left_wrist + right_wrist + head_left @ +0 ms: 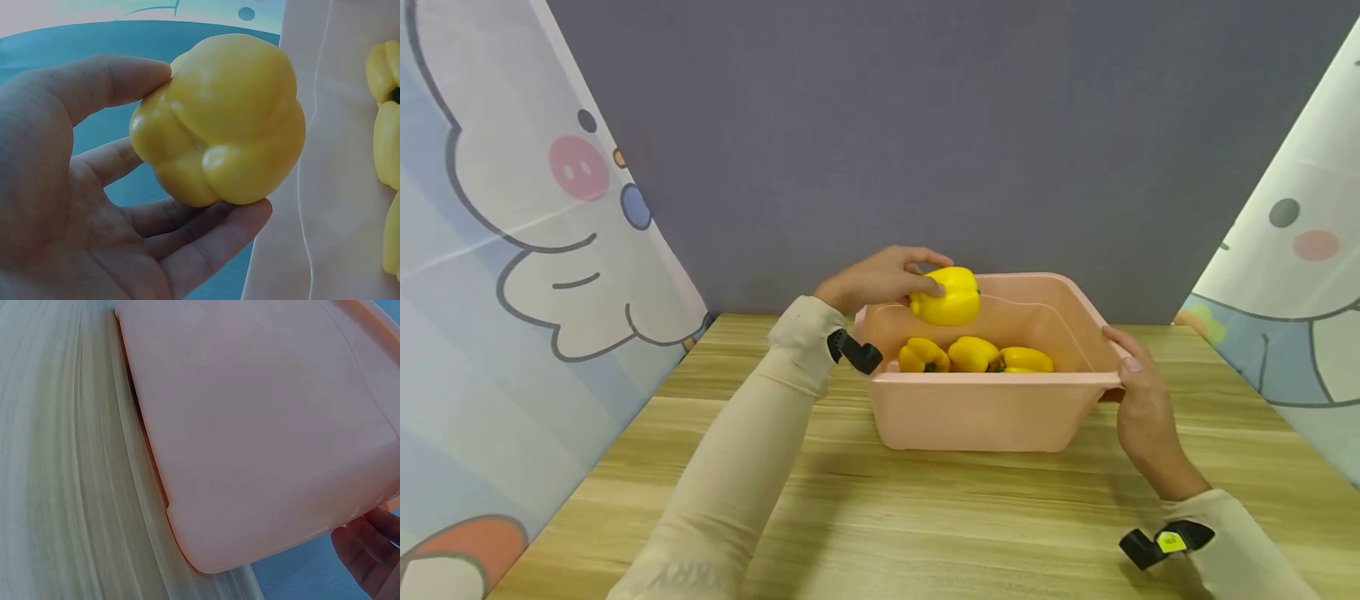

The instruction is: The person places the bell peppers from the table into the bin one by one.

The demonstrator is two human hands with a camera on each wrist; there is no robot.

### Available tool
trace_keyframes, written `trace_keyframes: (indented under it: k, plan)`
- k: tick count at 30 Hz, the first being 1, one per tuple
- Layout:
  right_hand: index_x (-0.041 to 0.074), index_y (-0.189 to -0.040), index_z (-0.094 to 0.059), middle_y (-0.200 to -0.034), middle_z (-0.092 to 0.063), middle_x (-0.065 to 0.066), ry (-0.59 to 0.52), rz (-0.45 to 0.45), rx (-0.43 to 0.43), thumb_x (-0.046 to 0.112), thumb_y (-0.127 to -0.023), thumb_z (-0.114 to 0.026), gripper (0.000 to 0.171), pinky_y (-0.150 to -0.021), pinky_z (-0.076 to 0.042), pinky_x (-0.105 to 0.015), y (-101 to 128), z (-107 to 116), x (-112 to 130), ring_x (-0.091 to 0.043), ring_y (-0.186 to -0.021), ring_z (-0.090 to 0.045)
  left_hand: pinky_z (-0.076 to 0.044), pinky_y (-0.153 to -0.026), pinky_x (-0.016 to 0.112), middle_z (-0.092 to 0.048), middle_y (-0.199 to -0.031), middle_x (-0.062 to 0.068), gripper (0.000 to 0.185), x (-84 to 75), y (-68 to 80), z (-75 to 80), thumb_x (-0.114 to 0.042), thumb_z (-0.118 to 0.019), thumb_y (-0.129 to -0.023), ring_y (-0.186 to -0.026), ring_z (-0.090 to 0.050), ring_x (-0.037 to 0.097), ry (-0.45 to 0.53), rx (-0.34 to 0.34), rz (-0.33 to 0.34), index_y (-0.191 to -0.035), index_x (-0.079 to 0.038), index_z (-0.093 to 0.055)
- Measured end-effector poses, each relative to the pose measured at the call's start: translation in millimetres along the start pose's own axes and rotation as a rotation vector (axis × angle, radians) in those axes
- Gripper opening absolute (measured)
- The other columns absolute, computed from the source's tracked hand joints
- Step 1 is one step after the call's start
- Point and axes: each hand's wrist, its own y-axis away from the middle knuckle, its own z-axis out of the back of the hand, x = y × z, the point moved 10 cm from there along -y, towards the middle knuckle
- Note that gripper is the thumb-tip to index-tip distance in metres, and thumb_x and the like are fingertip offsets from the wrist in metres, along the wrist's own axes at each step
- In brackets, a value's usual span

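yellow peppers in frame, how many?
4. One held in the left hand above the pink tub: pepper. Three lie inside; the front wall may hide more.

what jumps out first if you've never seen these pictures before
The bright yellow bell pepper held in the left hand above the far left corner of the pink plastic tub catches the eye first. Three more yellow peppers lie in a row inside the tub, which stands on the wooden table. The right hand grips the tub's right rim.
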Motion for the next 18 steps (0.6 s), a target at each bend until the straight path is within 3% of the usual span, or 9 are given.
trace_keyframes:
  k: [8,18]
  plan:
    - [0.004,-0.148,-0.048,-0.128,-0.053,0.000,0.011,-0.006,0.000,0.020,-0.110,-0.031,0.045,-0.066,-0.048,-0.015,0.2,-3.6,-1.0,-0.007,-0.082,-0.057,-0.055,-0.088,0.034,-0.053,-0.141,-0.002,0.048,9.8,-4.6,-0.8,-0.029,-0.067,-0.098,-0.110,-0.062,0.014,0.024,-0.001,0.014,-0.144,-0.022,-0.054]
    - [0.004,-0.148,-0.047,-0.128,-0.053,-0.002,0.009,-0.002,-0.002,0.021,-0.109,-0.030,0.045,-0.066,-0.049,-0.016,0.3,-1.5,1.1,-0.008,-0.082,-0.057,-0.054,-0.088,0.035,-0.050,-0.144,-0.002,0.049,5.4,-13.9,-6.0,-0.027,-0.067,-0.098,-0.111,-0.062,0.015,0.042,0.023,0.009,-0.144,-0.020,-0.054]
